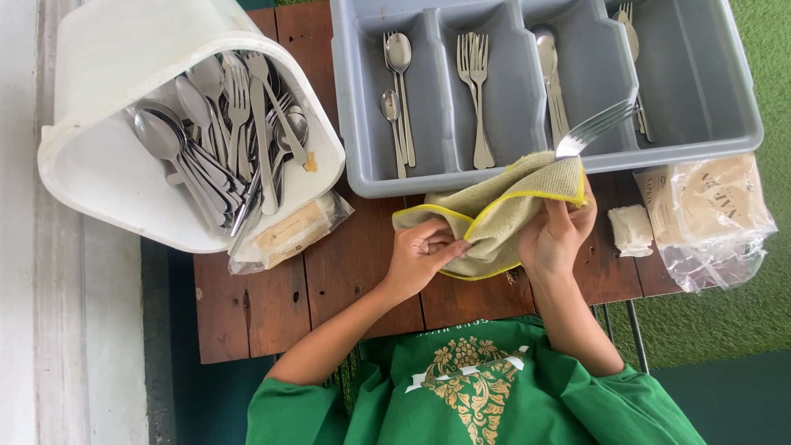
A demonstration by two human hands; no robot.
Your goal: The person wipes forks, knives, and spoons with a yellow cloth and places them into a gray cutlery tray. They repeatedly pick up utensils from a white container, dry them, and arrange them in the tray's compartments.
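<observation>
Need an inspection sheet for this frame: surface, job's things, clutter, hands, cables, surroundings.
Surface: brown wooden plank table.
Job's things: fork wrapped in yellow-green cloth; white tub tipped on its side, piled with spoons and forks; grey divided tray with a few sorted pieces.
Clutter: napkin packs, loose napkin.
Hands: left hand grips the cloth; right hand holds the fork through the cloth.
Cables: nothing seen.
Surroundings: green turf, pale ledge.

The fork's [595,128] handle is buried inside the yellow-edged cloth [494,214], so the right hand's [554,239] grip on it cannot be seen; the grey cutlery tray [741,99] and white tub [107,173] are cut off by the top edge; the spoons' handles in the tub overlap, uncountable.
</observation>
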